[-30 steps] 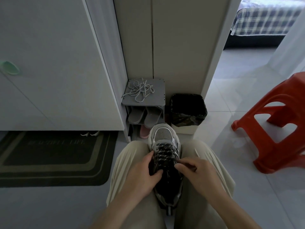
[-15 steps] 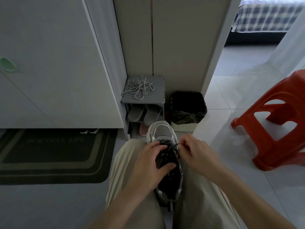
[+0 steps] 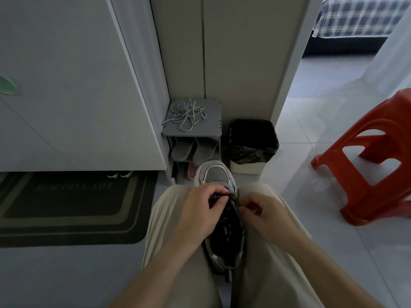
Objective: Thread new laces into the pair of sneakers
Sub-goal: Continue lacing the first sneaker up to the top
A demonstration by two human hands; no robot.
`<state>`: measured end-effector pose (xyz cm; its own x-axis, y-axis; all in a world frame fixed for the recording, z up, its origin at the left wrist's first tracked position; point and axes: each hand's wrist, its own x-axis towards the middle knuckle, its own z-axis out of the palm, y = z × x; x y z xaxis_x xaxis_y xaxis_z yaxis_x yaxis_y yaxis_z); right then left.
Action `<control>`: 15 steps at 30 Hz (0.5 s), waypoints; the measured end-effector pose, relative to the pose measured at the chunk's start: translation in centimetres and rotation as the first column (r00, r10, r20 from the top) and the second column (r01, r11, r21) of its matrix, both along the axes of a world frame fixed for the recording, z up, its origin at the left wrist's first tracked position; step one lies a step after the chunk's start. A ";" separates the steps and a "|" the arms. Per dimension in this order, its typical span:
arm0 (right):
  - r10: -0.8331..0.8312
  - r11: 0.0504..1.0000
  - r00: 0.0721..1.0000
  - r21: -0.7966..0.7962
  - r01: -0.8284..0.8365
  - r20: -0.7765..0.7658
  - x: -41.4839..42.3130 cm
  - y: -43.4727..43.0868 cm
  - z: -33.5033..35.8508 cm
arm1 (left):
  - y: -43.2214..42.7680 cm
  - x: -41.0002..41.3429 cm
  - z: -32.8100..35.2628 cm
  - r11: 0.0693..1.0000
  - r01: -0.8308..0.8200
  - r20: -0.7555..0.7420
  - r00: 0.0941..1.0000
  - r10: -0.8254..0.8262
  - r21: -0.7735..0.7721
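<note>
A grey and black sneaker (image 3: 216,176) lies between my knees, toe pointing away from me. A dark patterned lace (image 3: 233,197) runs through its upper eyelets. My left hand (image 3: 200,212) grips the sneaker's left side, thumb and fingers curled over the laced tongue. My right hand (image 3: 262,213) sits at the sneaker's right edge and pinches the lace near the eyelets. A loose pile of pale grey laces (image 3: 186,115) rests on top of a small grey shoe rack (image 3: 213,130) straight ahead.
Grey slippers (image 3: 191,148) sit inside the rack. A black-lined bin (image 3: 252,143) stands right of it. A red plastic stool (image 3: 375,161) is at the right, a dark doormat (image 3: 73,205) at the left. White cabinet doors rise ahead.
My right hand dropped from the top eyelets down to the sneaker's right edge, still pinching the lace. My left hand slid a little up toward the toe.
</note>
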<state>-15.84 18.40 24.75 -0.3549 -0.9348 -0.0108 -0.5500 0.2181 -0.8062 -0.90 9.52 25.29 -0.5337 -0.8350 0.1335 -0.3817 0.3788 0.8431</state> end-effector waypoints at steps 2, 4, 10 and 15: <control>-0.096 0.994 0.995 -0.053 0.094 -0.038 -0.6 -0.6 0.6 | 0.1 0.3 -0.2 1.000 -0.002 -0.018 1.000 0.003 0.017; -0.147 0.985 0.989 -0.093 0.147 0.016 -1.1 -1.0 1.1 | 0.3 0.4 -0.5 1.000 -0.005 0.001 1.000 0.005 0.000; -0.052 0.998 0.998 -0.023 0.053 0.029 -0.7 -0.8 0.6 | 0.7 0.9 -2.0 0.998 -0.017 0.084 0.996 0.022 -0.065; 0.010 0.998 0.999 0.057 -0.013 0.040 0.2 0.6 -0.1 | 0.5 0.7 -2.2 0.999 -0.024 0.043 0.999 0.026 -0.038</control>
<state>-15.66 19.03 24.69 -0.3424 -0.9363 -0.0782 -0.5205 0.2584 -0.8138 -0.18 10.01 23.05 -0.5186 -0.8431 0.1419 -0.4279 0.3996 0.8107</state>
